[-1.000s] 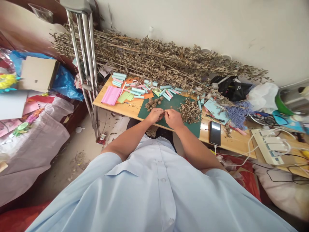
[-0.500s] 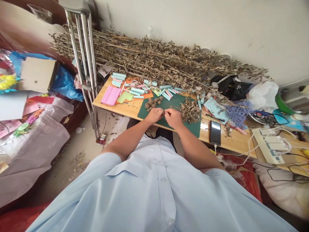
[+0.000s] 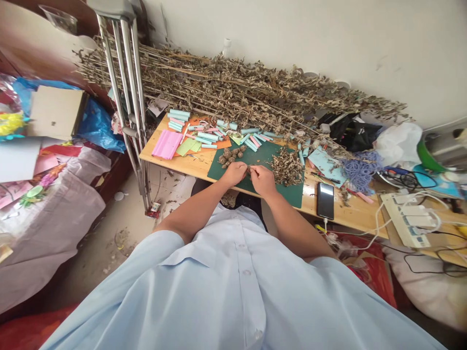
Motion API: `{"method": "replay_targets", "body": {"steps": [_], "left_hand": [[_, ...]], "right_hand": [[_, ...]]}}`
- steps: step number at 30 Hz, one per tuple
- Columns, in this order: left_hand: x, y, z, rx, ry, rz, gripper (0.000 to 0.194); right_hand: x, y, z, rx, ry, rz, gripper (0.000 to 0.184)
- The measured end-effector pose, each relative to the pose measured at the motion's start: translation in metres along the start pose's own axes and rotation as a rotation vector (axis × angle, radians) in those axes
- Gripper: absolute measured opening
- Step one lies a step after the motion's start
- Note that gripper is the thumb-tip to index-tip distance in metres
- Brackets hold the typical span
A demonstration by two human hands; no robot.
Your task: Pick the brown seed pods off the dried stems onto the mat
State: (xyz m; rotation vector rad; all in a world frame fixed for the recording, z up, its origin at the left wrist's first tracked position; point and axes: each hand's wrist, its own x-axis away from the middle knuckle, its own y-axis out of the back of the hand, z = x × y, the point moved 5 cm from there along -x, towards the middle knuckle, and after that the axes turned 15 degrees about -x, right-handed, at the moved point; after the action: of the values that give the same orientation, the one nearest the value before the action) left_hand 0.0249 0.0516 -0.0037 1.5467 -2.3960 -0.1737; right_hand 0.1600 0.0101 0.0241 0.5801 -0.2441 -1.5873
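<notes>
Dried leafy branches point(image 3: 237, 87) lie heaped against the wall along the back edge of your wooden table point(image 3: 175, 164). Across the last second your hands barely shift, so nothing on the table looks rearranged. Both work just above the near edge of a dark green cutting mat point(image 3: 264, 156), and their fingertips meet. Your right hand point(image 3: 262, 180) is closed in a pinch around a small dried fragment point(image 3: 248, 169), while your left hand point(image 3: 233, 174) curls in against it. You cannot tell from this view whether the left fingers grip the fragment too, because your knuckles and fingers hide most of it.

A cluster of dried bud balls point(image 3: 229, 156) sits on the mat just beyond your left hand, and a pile of loose dried leaves point(image 3: 287, 167) lies beyond your right. Further left, pale blue paper tubes point(image 3: 207, 137) and a pink paper stack point(image 3: 167, 144) lie near the table's back edge, too jumbled to count.
</notes>
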Motion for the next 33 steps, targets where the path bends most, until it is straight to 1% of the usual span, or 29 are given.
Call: {"method": "replay_targets", "body": {"steps": [1, 3, 5, 7, 10, 12, 14, 16, 18, 23, 24, 26, 28, 30, 31, 33], "left_hand": [[0.000, 0.000, 0.000, 0.014, 0.003, 0.012, 0.026], [0.000, -0.002, 0.000, 0.073, 0.015, 0.040, 0.027], [0.001, -0.002, 0.001, 0.129, 0.020, 0.062, 0.029], [0.001, -0.003, 0.001, 0.138, 0.012, 0.075, 0.030], [0.001, -0.002, 0.002, 0.082, 0.003, 0.071, 0.028], [0.001, -0.001, 0.001, 0.041, -0.003, 0.058, 0.026], [0.002, 0.000, 0.000, 0.020, -0.024, 0.056, 0.026], [0.003, 0.001, -0.003, 0.017, -0.044, 0.058, 0.028], [0.004, 0.002, -0.003, 0.034, -0.037, 0.058, 0.027], [0.004, 0.001, 0.000, 0.127, 0.024, 0.082, 0.017], [0.004, 0.000, 0.000, 0.144, 0.028, 0.092, 0.017], [0.005, -0.001, 0.000, 0.165, 0.030, 0.112, 0.018], [0.005, -0.001, -0.001, 0.159, 0.024, 0.119, 0.018], [0.006, -0.001, -0.002, 0.128, 0.016, 0.104, 0.019], [0.006, 0.000, -0.003, 0.109, 0.011, 0.093, 0.020], [0.006, 0.000, -0.003, 0.076, -0.009, 0.072, 0.022]], "right_hand": [[0.001, 0.001, 0.005, 0.110, 0.079, 0.019, 0.029], [0.003, 0.000, 0.010, 0.264, 0.158, 0.058, 0.032], [0.003, -0.001, 0.013, 0.359, 0.178, 0.105, 0.033], [0.002, -0.002, 0.015, 0.414, 0.190, 0.157, 0.032], [0.000, -0.003, 0.016, 0.431, 0.203, 0.206, 0.030], [-0.001, -0.003, 0.016, 0.398, 0.207, 0.201, 0.029], [-0.001, -0.004, 0.016, 0.338, 0.206, 0.166, 0.028], [0.000, -0.004, 0.014, 0.252, 0.182, 0.101, 0.026], [-0.001, -0.005, 0.009, 0.108, 0.088, 0.018, 0.023], [-0.002, -0.016, -0.018, -0.492, -0.380, -0.130, 0.024], [-0.002, -0.019, -0.020, -0.580, -0.437, -0.147, 0.025], [-0.003, -0.021, -0.023, -0.676, -0.489, -0.166, 0.027], [-0.004, -0.021, -0.021, -0.679, -0.489, -0.163, 0.029], [-0.005, -0.016, -0.017, -0.582, -0.436, -0.138, 0.030], [-0.005, -0.013, -0.012, -0.491, -0.376, -0.113, 0.029], [-0.005, -0.007, 0.000, -0.241, -0.189, -0.054, 0.027]]}}
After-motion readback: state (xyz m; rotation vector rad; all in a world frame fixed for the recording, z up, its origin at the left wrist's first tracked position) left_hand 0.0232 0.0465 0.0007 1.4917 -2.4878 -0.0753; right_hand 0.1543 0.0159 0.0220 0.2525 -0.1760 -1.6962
